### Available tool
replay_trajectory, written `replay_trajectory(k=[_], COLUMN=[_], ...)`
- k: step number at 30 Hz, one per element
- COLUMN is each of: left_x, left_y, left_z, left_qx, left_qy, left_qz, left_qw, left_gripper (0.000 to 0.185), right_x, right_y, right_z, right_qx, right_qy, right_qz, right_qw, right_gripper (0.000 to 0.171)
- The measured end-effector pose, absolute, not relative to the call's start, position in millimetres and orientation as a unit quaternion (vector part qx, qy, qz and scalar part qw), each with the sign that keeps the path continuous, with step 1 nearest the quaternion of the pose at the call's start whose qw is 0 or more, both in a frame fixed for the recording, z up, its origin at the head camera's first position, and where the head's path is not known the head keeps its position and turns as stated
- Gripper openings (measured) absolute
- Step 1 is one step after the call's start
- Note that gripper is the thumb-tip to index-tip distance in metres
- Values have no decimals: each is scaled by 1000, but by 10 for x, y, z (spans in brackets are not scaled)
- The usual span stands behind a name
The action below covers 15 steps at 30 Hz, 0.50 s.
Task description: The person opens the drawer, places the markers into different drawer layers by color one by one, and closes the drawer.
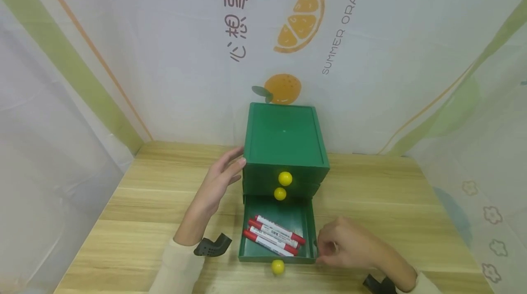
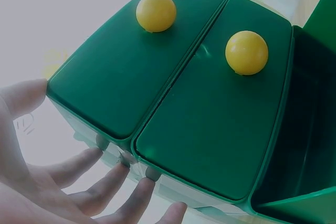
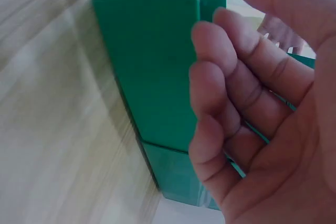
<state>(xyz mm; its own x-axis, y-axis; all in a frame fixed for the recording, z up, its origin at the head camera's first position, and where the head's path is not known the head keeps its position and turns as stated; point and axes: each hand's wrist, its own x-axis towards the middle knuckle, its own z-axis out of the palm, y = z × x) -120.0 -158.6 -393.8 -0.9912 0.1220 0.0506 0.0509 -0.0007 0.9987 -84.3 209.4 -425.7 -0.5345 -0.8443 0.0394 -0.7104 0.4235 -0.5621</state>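
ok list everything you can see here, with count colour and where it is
drawer cabinet: 1, green, middle of table, against backdrop
bottom drawer: 1, green, pulled out
markers: 3, red and white, lying in the open drawer
knobs: 3, yellow, one on each drawer front
table: 1, light wood
backdrop: 1, white with orange prints
left hand: fingers straight against cabinet's left side
right hand: at open drawer's right front corner

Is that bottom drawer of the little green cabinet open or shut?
Open. The bottom drawer is pulled out from the green cabinet, showing three red markers inside, while the two drawers above sit flush.
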Motion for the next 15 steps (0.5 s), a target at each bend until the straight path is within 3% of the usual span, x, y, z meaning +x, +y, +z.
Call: replay_trajectory(k=[15], left_x=[-1202], left_y=[-1590], left_z=[-3946], left_qx=[64], left_qy=[705], left_qz=[706], left_qw=[23], left_gripper=[61], right_x=[-802], right_y=[2116], right_z=[-4427], right_qx=[-477], right_qy=[824], right_qz=[-286], right_qw=[113], right_gripper=[22])
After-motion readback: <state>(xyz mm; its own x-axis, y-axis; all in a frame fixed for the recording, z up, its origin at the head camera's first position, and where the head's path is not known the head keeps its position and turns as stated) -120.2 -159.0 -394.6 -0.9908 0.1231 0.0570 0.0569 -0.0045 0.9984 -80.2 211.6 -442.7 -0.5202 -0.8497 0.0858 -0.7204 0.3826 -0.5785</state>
